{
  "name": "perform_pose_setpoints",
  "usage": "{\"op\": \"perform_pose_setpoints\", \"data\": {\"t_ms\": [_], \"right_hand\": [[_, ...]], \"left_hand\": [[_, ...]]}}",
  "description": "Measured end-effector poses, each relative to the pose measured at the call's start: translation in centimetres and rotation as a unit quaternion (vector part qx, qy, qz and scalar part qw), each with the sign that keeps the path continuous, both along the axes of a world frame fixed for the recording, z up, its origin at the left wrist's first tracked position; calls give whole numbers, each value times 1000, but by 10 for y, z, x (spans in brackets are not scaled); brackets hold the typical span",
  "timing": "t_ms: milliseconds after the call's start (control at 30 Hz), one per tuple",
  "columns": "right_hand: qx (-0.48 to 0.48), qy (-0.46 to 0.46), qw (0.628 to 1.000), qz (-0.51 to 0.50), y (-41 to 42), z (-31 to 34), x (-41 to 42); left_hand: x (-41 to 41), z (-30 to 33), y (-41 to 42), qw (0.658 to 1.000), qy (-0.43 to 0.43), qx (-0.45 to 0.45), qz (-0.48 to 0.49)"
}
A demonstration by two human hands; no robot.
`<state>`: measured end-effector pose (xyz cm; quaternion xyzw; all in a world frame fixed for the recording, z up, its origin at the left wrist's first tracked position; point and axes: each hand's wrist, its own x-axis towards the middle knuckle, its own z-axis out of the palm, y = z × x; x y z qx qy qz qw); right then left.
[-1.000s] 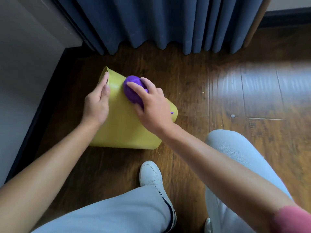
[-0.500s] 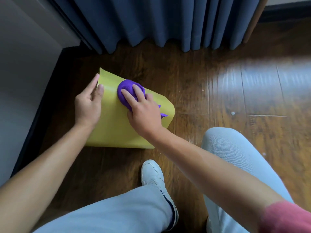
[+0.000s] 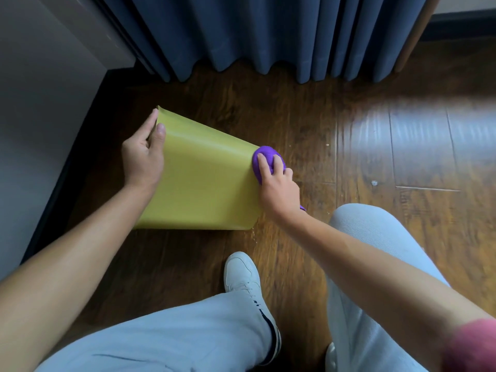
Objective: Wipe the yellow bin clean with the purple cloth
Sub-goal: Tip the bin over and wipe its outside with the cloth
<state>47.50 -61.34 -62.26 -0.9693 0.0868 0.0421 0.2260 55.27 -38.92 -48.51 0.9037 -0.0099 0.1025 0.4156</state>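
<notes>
On the wooden floor (image 3: 308, 124) I see the yellow bin (image 3: 206, 183) lying on its side — my left hand (image 3: 142, 154) grips its rim. My right hand (image 3: 279, 189) clutches the purple cloth (image 3: 264, 157) against the bin's far end.

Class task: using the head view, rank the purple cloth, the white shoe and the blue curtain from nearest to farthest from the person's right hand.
From the right hand:
1. Purple cloth: under its fingers, at the yellow bin's right end.
2. White shoe: on the floor below the hand, toward the person.
3. Blue curtain: hanging at the back, beyond the bin.
</notes>
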Motion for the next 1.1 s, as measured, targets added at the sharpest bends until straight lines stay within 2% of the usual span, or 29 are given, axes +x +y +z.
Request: {"op": "perform_pose_setpoints", "data": {"t_ms": [133, 267, 367, 467, 533, 633, 667, 733, 800, 867, 933, 1100], "right_hand": [[46, 24, 997, -51, -13, -10, -3], [141, 27, 983, -111, -14, -19, -7], [247, 27, 955, -164, -15, -27, -8], [330, 95, 917, -202, -20, -32, -13], [320, 127, 910, -230, -20, -38, -22], [328, 71, 889, -311, -23, -33, -21], [317, 28, 899, -302, -25, -27, -17], [280, -52, 933, -219, -25, -15, -3], [235, -80, 962, -115, -19, -6, 7], [171, -77, 981, -53, -7, -7, 4], [126, -81, 987, -49, 3, -15, -5], [99, -66, 991, -64, 24, -28, -19]], "left_hand": [[-1, 2, -8, 1000, 7, -9, -13], [-2, 3, -11, 1000, 14, -9, -19], [-3, 2, -5, 1000, 11, -6, -14], [-3, 0, 4, 1000, 10, 2, 0], [-4, -2, 11, 1000, 9, 9, 14], [-4, -6, 18, 1000, 3, 14, 24], [-3, -7, 19, 1000, 0, 16, 22], [-2, -8, 20, 1000, -5, 19, 18], [1, -9, 19, 1000, -6, 17, 13], [3, -9, 18, 1000, -8, 16, 7], [4, -10, 18, 1000, -13, 18, 7], [7, -11, 19, 1000, -11, 20, 15]]}}
